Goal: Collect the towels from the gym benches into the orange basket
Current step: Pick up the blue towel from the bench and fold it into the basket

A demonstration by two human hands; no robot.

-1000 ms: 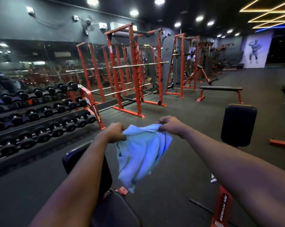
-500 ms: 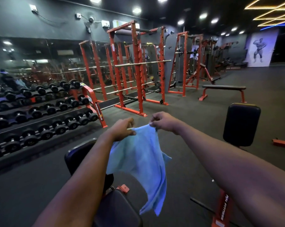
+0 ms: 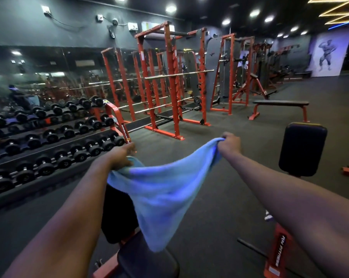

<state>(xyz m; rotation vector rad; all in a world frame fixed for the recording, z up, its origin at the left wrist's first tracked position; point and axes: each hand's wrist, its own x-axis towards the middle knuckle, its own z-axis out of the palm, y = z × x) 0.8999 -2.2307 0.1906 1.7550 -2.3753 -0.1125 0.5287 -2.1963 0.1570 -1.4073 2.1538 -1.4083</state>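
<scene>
Nearest, at the bottom of the view, is a black bench (image 3: 147, 263). The towel's (image 3: 165, 189) lowest corner hangs just above its pad; I cannot tell whether they touch. The blue towel is off the bench and in the air, stretched between both hands. The left hand (image 3: 121, 155) grips one end low and nearer the body. The right hand (image 3: 229, 144) pinches the other end higher and farther out, its fingers (image 3: 225, 137) clenched on the cloth. So the long axis runs from left-low to right-high, with the slack belly sagging below and toward the body.

The orange basket is not in view, so neither hand can be judged nearer to it. The drop probably calls for a turn first.

Beyond are a second bench (image 3: 301, 149), the dumbbell rack (image 3: 49, 141) at left, and a bare flat bench (image 3: 280, 103).
</scene>
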